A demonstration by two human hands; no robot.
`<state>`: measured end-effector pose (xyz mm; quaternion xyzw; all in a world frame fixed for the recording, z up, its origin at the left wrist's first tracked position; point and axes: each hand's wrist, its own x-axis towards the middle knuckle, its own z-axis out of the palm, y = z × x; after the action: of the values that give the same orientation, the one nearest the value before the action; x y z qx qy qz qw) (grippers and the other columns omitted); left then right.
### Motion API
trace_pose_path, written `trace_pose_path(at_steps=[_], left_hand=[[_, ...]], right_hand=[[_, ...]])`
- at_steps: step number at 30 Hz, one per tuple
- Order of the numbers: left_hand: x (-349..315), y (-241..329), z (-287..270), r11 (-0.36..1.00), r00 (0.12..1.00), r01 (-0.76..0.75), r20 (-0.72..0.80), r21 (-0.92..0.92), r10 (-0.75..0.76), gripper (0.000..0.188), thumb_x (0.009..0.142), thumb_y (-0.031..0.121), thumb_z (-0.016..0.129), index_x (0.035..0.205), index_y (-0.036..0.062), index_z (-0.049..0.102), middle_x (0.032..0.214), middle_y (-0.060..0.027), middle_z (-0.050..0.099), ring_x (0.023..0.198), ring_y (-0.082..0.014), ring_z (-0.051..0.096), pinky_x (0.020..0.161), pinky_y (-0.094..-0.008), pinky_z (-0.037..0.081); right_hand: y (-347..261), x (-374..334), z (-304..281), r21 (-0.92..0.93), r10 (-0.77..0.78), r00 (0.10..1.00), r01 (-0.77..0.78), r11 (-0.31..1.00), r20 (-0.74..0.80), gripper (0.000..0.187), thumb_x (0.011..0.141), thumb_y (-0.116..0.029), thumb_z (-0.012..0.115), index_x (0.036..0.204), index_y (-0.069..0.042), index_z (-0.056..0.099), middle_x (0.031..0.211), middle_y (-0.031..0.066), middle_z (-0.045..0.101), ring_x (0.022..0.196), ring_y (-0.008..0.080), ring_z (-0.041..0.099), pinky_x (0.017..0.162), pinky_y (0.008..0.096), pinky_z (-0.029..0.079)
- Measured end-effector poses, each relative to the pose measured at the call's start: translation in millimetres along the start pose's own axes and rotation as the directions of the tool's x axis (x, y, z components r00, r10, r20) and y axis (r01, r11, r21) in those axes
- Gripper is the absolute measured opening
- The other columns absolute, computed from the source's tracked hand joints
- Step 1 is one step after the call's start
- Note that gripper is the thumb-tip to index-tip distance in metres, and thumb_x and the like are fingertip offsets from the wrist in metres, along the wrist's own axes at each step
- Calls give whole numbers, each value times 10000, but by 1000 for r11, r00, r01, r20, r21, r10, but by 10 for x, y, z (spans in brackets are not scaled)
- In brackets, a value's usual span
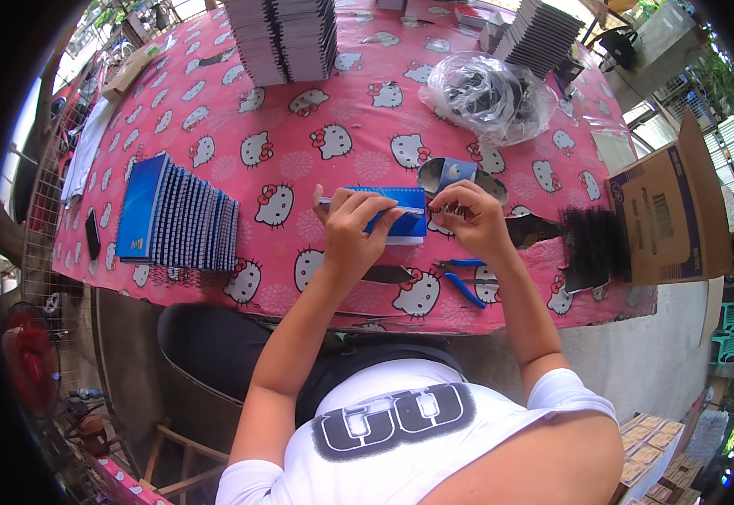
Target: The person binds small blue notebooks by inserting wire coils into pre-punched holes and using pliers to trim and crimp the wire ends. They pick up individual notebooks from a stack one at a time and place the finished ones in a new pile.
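Note:
A small blue-covered notebook (411, 200) with a row of holes along its edge lies in front of me on the pink table cover. My left hand (355, 225) is closed on it, fingers over the top and thumb against the near side. At its right end my right hand (475, 217) has thumb and fingertips pinched together. Whatever is between those fingertips is too small to make out. Just below the right hand rest cutting pliers (468, 290) with blue handles. A round, shiny item with a blue band (456, 173) sits behind the right hand.
Spiral-bound blue notebooks (178, 217) are stacked at left. Black coils (590, 246) lie by an open cardboard box (666, 210) at right. Farther back are a clear plastic bag (493, 97) and tall notebook stacks (283, 42). A dark phone-like object (93, 234) lies far left.

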<state>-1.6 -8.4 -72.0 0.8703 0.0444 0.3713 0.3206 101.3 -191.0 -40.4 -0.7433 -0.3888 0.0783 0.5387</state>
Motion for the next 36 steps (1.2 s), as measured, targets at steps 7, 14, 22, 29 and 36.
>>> trace_pose_path(at_steps=[7, 14, 22, 29, 36], left_hand=[[-12, 58, -16, 996, 999, -34, -29, 83, 36, 152, 787, 245, 762, 902, 148, 739, 823, 21, 684, 811, -151, 583, 988, -398, 277], [-16, 6, -7, 998, 998, -18, -67, 57, 21, 194, 767, 251, 774, 873, 137, 658, 858, 24, 680, 874, -161, 610, 982, -392, 280], [-53, -9, -16, 999, 997, -31, -63, 41, 34, 163, 742, 118, 762, 849, 149, 643, 864, 33, 679, 887, -159, 609, 986, -414, 270], [-71, -30, -13, 999, 998, -36, -44, 11, 37, 160, 740, 94, 740, 850, 152, 639, 858, 30, 672, 884, -167, 596, 988, -430, 260], [-80, -34, -31, 998, 997, -63, -48, -14, 62, 168, 723, 71, 769, 829, 150, 665, 827, 35, 687, 831, -154, 621, 1012, -401, 286]], right_hand=[[-97, 57, -58, 19, 295, 942, -302, 953, 162, 92, 868, -27, 636, 959, -28, 646, 821, 45, 585, 733, 122, 563, 626, 268, 448], [-163, 37, 141, -402, -129, 991, 135, 906, 40, 135, 869, -148, 652, 949, -54, 598, 816, 90, 579, 708, 278, 616, 590, 383, 477], [-212, 76, 262, -417, -137, 990, 114, 902, -25, 145, 839, -157, 682, 923, -64, 610, 851, 82, 582, 729, 287, 617, 595, 389, 478], [-218, 94, 326, -453, -168, 986, 147, 879, -7, 104, 812, -114, 685, 821, -39, 615, 792, 95, 578, 756, 284, 617, 616, 392, 478], [-82, 109, 221, -412, -35, 998, 55, 909, 58, 61, 812, -68, 661, 848, -31, 627, 850, 117, 617, 812, 324, 620, 670, 434, 481]])
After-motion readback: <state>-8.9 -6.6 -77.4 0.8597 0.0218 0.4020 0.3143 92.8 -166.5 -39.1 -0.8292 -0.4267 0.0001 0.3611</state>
